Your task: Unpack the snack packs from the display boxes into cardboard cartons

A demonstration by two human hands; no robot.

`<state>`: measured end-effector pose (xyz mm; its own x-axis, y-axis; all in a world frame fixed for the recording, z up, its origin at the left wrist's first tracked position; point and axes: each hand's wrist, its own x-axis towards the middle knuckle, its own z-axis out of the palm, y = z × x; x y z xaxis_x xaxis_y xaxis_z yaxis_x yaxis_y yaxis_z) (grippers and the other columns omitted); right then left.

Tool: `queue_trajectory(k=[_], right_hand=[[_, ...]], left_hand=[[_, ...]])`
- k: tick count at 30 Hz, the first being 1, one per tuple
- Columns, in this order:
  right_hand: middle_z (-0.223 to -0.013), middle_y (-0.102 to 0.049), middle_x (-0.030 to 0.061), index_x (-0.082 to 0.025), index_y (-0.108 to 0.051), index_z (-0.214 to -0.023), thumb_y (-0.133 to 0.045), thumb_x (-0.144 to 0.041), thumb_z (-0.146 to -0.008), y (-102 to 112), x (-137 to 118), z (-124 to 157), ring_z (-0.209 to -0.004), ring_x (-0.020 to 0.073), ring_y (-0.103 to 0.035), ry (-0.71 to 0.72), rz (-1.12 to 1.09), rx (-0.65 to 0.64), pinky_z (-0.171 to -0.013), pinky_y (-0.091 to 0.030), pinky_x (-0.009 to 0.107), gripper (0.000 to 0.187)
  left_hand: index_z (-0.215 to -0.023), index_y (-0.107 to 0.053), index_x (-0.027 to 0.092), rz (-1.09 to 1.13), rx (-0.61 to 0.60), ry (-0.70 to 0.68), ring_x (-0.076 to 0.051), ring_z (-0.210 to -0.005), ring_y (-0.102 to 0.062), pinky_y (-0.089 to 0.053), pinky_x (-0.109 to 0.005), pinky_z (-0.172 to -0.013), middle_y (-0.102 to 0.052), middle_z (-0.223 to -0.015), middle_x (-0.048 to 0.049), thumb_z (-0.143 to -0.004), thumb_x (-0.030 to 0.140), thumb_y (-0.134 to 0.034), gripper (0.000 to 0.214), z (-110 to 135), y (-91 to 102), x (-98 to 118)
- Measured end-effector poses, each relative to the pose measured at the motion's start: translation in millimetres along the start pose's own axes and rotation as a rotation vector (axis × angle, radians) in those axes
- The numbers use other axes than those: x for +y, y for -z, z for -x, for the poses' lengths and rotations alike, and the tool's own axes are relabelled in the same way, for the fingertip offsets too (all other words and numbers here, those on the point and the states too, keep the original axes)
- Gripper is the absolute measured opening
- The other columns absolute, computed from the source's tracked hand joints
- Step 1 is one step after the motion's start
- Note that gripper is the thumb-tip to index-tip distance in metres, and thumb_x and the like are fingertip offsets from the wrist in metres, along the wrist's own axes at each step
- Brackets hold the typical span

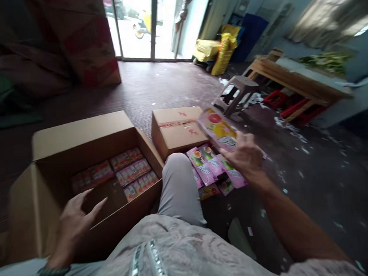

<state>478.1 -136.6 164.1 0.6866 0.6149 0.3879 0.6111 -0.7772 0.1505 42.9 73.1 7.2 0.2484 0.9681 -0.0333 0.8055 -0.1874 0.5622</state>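
My left hand hovers over the near edge of an open cardboard box, fingers spread and holding nothing. Inside the box lie rows of pink packets. My right hand is closed on a pink and yellow packet, lifted above the floor. Under that hand several more pink packets lie in a loose pile on the floor beside my bent knee.
A sealed smaller cardboard box sits just beyond the pile. A plastic stool and a low wooden table stand to the right. Scraps litter the dark floor. Tall stacked cartons stand at the back left near a glass door.
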Motion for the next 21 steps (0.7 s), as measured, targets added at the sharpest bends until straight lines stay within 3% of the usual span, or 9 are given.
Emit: queue_trajectory(k=[3, 6, 8, 10, 13, 15, 16, 19, 21], right_hand=[[-0.113, -0.055, 0.0251, -0.010, -0.051, -0.129, -0.063, -0.048, -0.080, -78.7, 39.4, 2.4, -0.086, 0.0313, -0.060, -0.074, -0.021, -0.145, -0.068, -0.044, 0.039, 0.063], [-0.090, -0.061, 0.0170, -0.018, -0.064, -0.110, -0.062, -0.041, -0.079, -151.8, 62.7, 15.3, -0.079, 0.0309, -0.062, -0.122, -0.206, -0.400, -0.066, -0.042, 0.041, 0.040], [-0.078, -0.060, 0.0130, -0.023, -0.066, -0.095, -0.061, -0.039, -0.077, -181.6, 65.1, 21.2, -0.075, 0.0312, -0.062, -0.141, -0.269, -0.442, -0.065, -0.042, 0.042, 0.025], [-0.077, -0.060, 0.0134, -0.026, -0.065, -0.087, -0.055, -0.041, -0.080, -192.2, 52.0, 18.8, -0.076, 0.0326, -0.062, -0.171, -0.274, -0.399, -0.065, -0.043, 0.045, 0.019], [-0.086, -0.065, 0.0156, -0.026, -0.064, -0.086, -0.050, -0.045, -0.084, -176.5, -1.9, -2.1, -0.083, 0.0328, -0.063, -0.175, -0.427, -0.195, -0.072, -0.045, 0.046, 0.024], [-0.092, -0.069, 0.0148, -0.023, -0.065, -0.091, -0.053, -0.047, -0.083, -154.0, -58.3, -21.6, -0.087, 0.0295, -0.064, -0.113, -0.635, -0.025, -0.078, -0.047, 0.042, 0.027], [-0.095, -0.070, 0.0136, -0.023, -0.066, -0.095, -0.054, -0.048, -0.084, -142.6, -90.2, -30.8, -0.087, 0.0267, -0.064, -0.055, -0.727, -0.001, -0.081, -0.048, 0.040, 0.030], [-0.095, -0.070, 0.0104, -0.019, -0.066, -0.101, -0.050, -0.047, -0.089, -121.0, -186.0, -49.3, -0.085, 0.0206, -0.065, 0.108, -0.939, -0.111, -0.081, -0.050, 0.033, 0.035], [-0.097, -0.070, 0.0097, -0.018, -0.066, -0.101, -0.046, -0.044, -0.092, -121.4, -237.9, -52.7, -0.088, 0.0191, -0.065, 0.208, -1.004, -0.257, -0.082, -0.050, 0.030, 0.034]], left_hand=[[-0.119, -0.060, 0.014, 0.057, -0.161, 0.178, -0.033, -0.105, -0.064, -0.053, -0.042, -0.088, -0.063, -0.121, -0.0177, -0.061, 0.071, -0.057, 0.081, -3.7, -14.4, -12.2], [-0.117, -0.060, 0.012, 0.060, -0.251, 0.319, -0.034, -0.105, -0.064, -0.051, -0.041, -0.086, -0.063, -0.116, -0.0208, -0.057, 0.071, -0.059, 0.085, -15.0, -27.9, -31.4], [-0.108, -0.062, 0.013, 0.085, -0.295, 0.405, -0.034, -0.101, -0.064, -0.050, -0.041, -0.083, -0.066, -0.107, -0.0185, -0.053, 0.071, -0.063, 0.080, -23.7, -36.3, -41.0], [-0.096, -0.063, 0.015, 0.200, -0.336, 0.517, -0.032, -0.093, -0.064, -0.049, -0.037, -0.077, -0.067, -0.096, -0.0142, -0.049, 0.073, -0.067, 0.074, -33.2, -45.1, -46.3], [-0.085, -0.060, 0.016, 0.373, -0.389, 0.680, -0.025, -0.079, -0.062, -0.047, -0.033, -0.066, -0.063, -0.081, -0.0082, -0.045, 0.077, -0.069, 0.073, -51.6, -62.9, -48.9], [-0.081, -0.059, 0.015, 0.404, -0.420, 0.744, -0.021, -0.069, -0.059, -0.045, -0.031, -0.061, -0.060, -0.073, -0.0056, -0.045, 0.080, -0.068, 0.074, -67.5, -80.1, -48.8], [-0.079, -0.059, 0.015, 0.403, -0.431, 0.761, -0.019, -0.065, -0.058, -0.044, -0.031, -0.058, -0.057, -0.069, -0.0044, -0.046, 0.081, -0.067, 0.075, -76.1, -90.1, -48.4], [-0.077, -0.057, 0.014, 0.399, -0.438, 0.790, -0.017, -0.058, -0.053, -0.041, -0.030, -0.054, -0.051, -0.061, -0.0006, -0.051, 0.082, -0.064, 0.073, -100.9, -123.0, -47.8], [-0.077, -0.057, 0.014, 0.396, -0.424, 0.781, -0.017, -0.057, -0.052, -0.039, -0.030, -0.052, -0.048, -0.059, 0.0012, -0.056, 0.081, -0.064, 0.070, -114.8, -142.3, -50.3]])
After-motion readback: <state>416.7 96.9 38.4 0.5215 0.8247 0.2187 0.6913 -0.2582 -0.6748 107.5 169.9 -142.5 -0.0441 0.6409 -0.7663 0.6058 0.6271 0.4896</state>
